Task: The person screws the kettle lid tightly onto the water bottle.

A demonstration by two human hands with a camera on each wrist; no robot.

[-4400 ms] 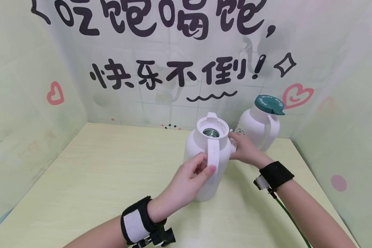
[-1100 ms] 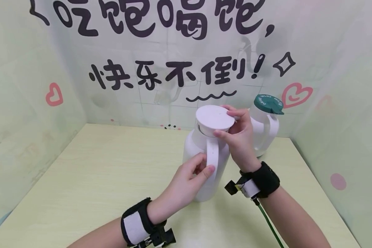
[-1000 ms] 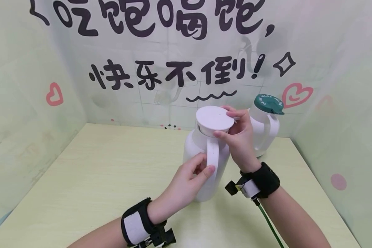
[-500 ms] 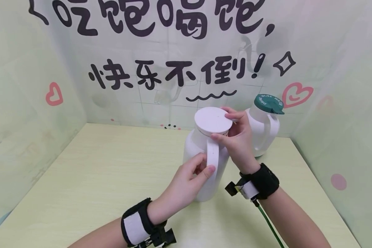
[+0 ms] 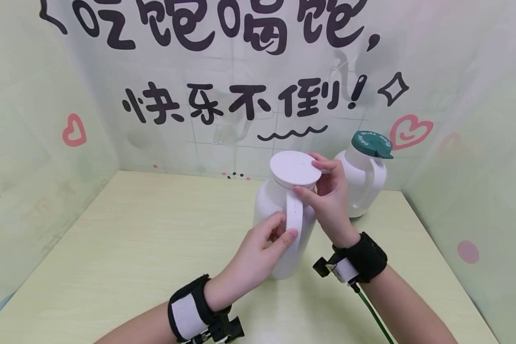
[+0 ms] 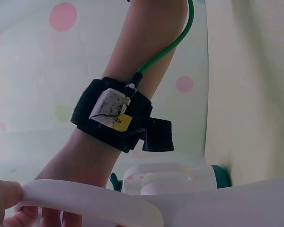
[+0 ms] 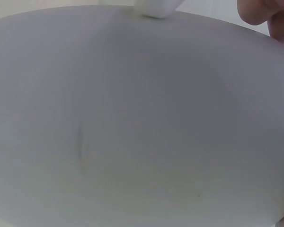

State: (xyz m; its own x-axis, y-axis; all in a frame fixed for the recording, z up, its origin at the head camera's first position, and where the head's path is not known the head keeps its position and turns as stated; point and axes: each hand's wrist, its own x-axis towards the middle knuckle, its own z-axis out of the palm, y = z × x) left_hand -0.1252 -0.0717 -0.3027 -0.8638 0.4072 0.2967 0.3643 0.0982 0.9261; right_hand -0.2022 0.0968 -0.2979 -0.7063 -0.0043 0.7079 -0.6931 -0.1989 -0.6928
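In the head view a white thermos jug stands upright on the table. My left hand grips its handle, thumb on the near side and fingers curled behind. A round white lid sits over the jug's mouth. My right hand holds the lid's right edge, thumb in front and fingers on the far side. From the left wrist, the handle shows close up with fingertips under it. The jug's white body fills most of the right wrist view.
Behind my right hand stands a second white jug with a dark green lid. Printed sheets wall the pale wood table at the back and both sides. A green cable trails from the right wristband.
Earlier the jug's mouth was uncovered, with my right hand low beside it. My right hand then brought the lid over it; the lid has since sunk lower and flatter. The left hand stays put.
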